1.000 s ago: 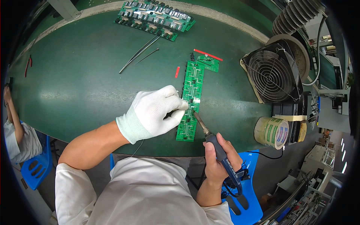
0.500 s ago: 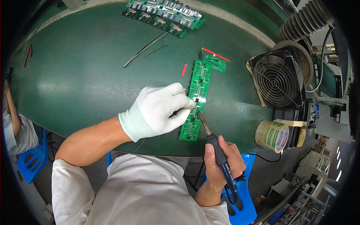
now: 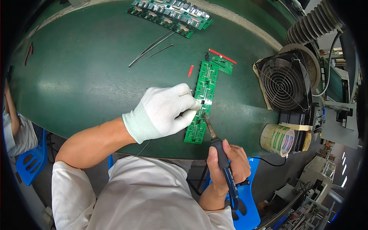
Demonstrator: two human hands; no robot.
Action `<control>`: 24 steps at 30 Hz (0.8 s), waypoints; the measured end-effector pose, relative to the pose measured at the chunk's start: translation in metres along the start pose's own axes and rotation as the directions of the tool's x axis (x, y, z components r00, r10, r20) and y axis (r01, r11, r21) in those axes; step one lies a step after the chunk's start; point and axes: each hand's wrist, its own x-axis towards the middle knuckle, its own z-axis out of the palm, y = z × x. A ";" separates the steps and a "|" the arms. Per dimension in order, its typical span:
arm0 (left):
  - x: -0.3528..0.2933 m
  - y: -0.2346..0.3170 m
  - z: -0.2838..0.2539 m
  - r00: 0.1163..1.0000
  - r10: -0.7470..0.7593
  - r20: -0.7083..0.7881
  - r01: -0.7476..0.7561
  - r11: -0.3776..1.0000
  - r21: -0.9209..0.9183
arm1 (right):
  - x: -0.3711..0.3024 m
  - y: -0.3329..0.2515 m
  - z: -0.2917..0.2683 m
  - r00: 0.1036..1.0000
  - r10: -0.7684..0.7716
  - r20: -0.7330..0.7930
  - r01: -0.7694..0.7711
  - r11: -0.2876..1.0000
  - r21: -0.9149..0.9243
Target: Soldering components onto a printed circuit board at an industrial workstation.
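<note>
A long green circuit board [image 3: 207,88] lies on the green table, with a smaller green board [image 3: 223,66] at its far end. My left hand [image 3: 165,109], in a white knit glove, is over the long board's left edge. Its thumb and forefinger pinch a thin solder wire [image 3: 144,148], whose loose length shows below the wrist; the pinched end is too small to see clearly. Bare, my right hand [image 3: 230,165] grips a dark blue soldering iron [image 3: 220,150] like a pen. The iron's tip meets the board just right of my left fingertips.
Several populated circuit boards [image 3: 168,15] lie at the far edge. Black cable ties [image 3: 151,49] and red strips [image 3: 190,71] are on the table. Right of the board stand a fan [image 3: 281,86] with a duct hose [image 3: 312,23] and a tape roll [image 3: 274,140]. Another person's arm [image 3: 12,111] shows far left.
The view has shifted slightly. Both hands keep nearly the same pose, with the iron's tip still at the board beside my left fingertips.
</note>
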 end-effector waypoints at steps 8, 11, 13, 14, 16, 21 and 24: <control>0.000 0.000 -0.001 1.000 -0.001 -0.006 0.001 1.000 0.003 | 0.002 0.003 -0.011 0.997 0.021 -0.069 -0.020 1.000 0.022; 0.001 0.001 -0.001 1.000 0.004 -0.006 -0.004 1.000 0.001 | 0.001 0.005 -0.008 0.996 0.042 -0.076 -0.039 0.998 0.041; 0.002 0.002 -0.001 1.000 0.006 -0.006 -0.006 1.000 0.000 | 0.000 0.006 -0.007 0.995 0.062 -0.082 -0.057 0.996 0.063; 0.003 0.002 -0.001 1.000 0.009 -0.005 -0.009 1.000 0.000 | 0.000 0.007 -0.007 0.994 0.063 -0.085 -0.058 0.996 0.062; 0.003 0.002 -0.001 1.000 0.010 -0.002 -0.010 1.000 0.005 | -0.002 0.008 -0.009 0.993 0.085 -0.086 -0.077 0.992 0.097; 0.002 0.002 -0.001 1.000 0.026 0.008 -0.026 1.000 0.005 | -0.002 0.009 -0.006 0.989 0.129 -0.077 -0.118 0.984 0.132; 0.002 0.002 0.000 0.999 0.037 0.015 -0.037 0.999 0.003 | -0.002 0.009 -0.004 0.986 0.151 -0.065 -0.141 0.981 0.135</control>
